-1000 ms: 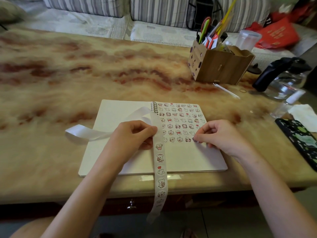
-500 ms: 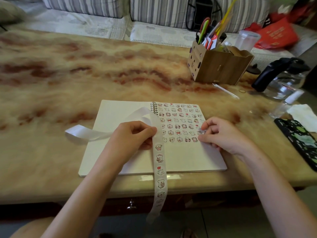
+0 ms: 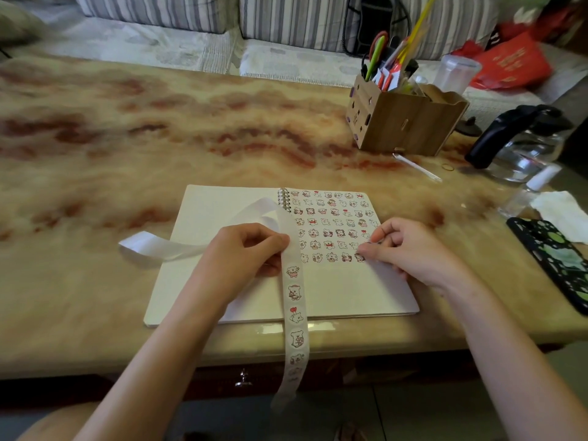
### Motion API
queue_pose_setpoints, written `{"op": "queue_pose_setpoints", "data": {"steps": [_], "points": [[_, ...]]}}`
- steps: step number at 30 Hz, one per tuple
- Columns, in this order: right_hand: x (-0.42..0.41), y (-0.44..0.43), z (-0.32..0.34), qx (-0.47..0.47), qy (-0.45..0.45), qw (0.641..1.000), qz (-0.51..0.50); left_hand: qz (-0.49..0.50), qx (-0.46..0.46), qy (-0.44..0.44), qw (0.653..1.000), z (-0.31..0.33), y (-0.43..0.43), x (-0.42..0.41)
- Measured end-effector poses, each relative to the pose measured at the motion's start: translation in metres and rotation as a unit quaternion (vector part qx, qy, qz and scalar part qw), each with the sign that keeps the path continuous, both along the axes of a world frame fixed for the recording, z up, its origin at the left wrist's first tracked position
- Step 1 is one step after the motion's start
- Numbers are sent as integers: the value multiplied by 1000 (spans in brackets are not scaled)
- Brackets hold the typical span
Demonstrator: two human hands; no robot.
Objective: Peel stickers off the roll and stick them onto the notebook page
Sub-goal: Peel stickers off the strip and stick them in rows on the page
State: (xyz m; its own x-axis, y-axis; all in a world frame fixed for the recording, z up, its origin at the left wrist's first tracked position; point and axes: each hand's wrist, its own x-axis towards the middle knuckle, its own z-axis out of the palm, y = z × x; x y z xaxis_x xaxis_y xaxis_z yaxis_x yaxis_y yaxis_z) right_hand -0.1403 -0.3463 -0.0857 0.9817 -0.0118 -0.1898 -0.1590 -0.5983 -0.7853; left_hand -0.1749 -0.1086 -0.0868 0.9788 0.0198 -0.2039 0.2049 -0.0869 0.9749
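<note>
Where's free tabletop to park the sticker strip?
Free: the table left of and beyond the notebook, up to the wooden organizer. Crowded: right side, with glass kettle, tissue and phone.

Table (image 3: 127, 154) cream-red marbled; sticker strip (image 3: 294, 313) white; sofa cushions (image 3: 302, 23) grey-striped.

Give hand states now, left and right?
Left hand: closed, pinching the sticker strip.
Right hand: fingertips pressing a sticker onto the notebook page.
</note>
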Motion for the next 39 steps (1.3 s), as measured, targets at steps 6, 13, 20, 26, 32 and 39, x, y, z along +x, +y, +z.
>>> {"op": "queue_pose_setpoints", "data": {"steps": [6, 13, 20, 26, 32, 39], "points": [[1, -1, 0, -2, 17, 1000, 18, 2, -5, 0, 1000, 2, -1, -1], [-2, 4, 0, -16, -46, 999, -11, -3, -39, -27, 999, 8, 0, -5], [-37, 64, 20, 209, -107, 968, 86, 20, -60, -74, 995, 11, -4, -5], [-46, 81, 13, 214, -140, 963, 88, 30, -71, -89, 993, 11, -4, -5], [-44, 80, 13, 216, -144, 963, 72, 21, -77, -74, 994, 11, -4, -4], [-43, 77, 15, 202, -165, 964, 59, -23, -65, -33, 997, 10, -4, -6]]}}
